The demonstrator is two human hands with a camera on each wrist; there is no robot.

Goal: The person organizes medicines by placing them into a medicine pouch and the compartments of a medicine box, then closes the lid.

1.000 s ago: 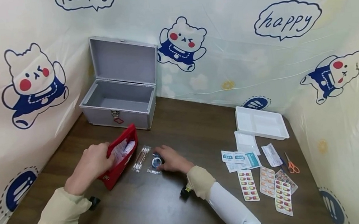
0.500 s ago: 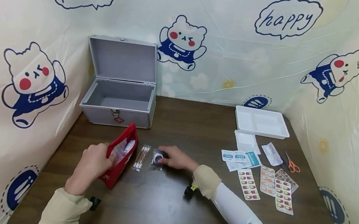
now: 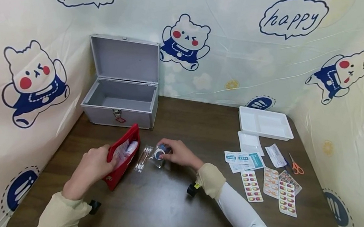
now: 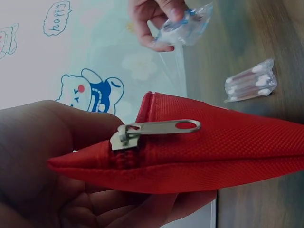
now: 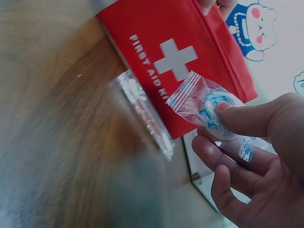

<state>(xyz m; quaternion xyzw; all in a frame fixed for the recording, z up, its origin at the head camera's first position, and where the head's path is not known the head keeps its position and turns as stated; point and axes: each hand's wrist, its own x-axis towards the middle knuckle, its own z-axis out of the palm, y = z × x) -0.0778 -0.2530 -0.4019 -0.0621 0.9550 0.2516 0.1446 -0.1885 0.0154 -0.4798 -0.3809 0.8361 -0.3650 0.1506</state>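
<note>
My left hand (image 3: 98,161) grips a red first aid pouch (image 3: 120,176) by its zippered edge. The pouch stands tilted with its mouth open, and white packets (image 3: 132,147) show inside. In the left wrist view the metal zipper pull (image 4: 161,127) hangs by the thumb. My right hand (image 3: 182,153) pinches a roll of tape (image 5: 217,111) in a clear wrapper with blue print, thumb on top and fingers beneath. It is lifted near the pouch's right side. Between pouch and roll, a clear packet of cotton swabs (image 3: 144,158) lies on the table.
Behind the pouch stands a grey metal box (image 3: 116,116) with its lid raised. Over on the right are a white tray (image 3: 265,123), paper packets (image 3: 244,160), several blister packs (image 3: 251,186) and orange-handled scissors (image 3: 296,168). A printed curtain encloses the dark wooden table (image 3: 152,218).
My right hand has taken hold of the wrapped roll of tape and raised it off the table, its wrist shifting slightly right. The left hand keeps the pouch in nearly the same place.
</note>
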